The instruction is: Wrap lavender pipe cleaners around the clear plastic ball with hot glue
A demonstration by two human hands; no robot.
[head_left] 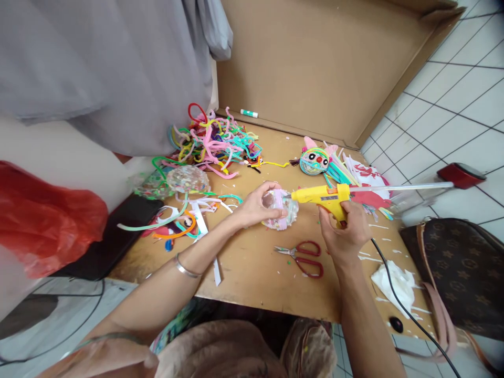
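Note:
My left hand (260,206) grips a clear, rounded plastic piece (290,214) with a pale pink strip across it, held above the middle of the table. The fingers and thumb close around its left side. In my right hand (346,228) is a yellow hot glue gun (321,195), with a long glue stick (401,187) poking out of its back. The gun's nozzle points left and meets or nearly meets the plastic piece; I cannot tell which. Red-handled scissors (303,257) lie on the table just below my hands.
Tangled colourful pipe cleaners (212,139) heap at the back left, beside a clear plastic bundle (189,179). A decorated animal face (315,159) lies at the back right. The glue gun's cord (397,294) runs past a crumpled tissue (394,283) and a brown handbag (457,273). Cardboard (315,63) stands behind.

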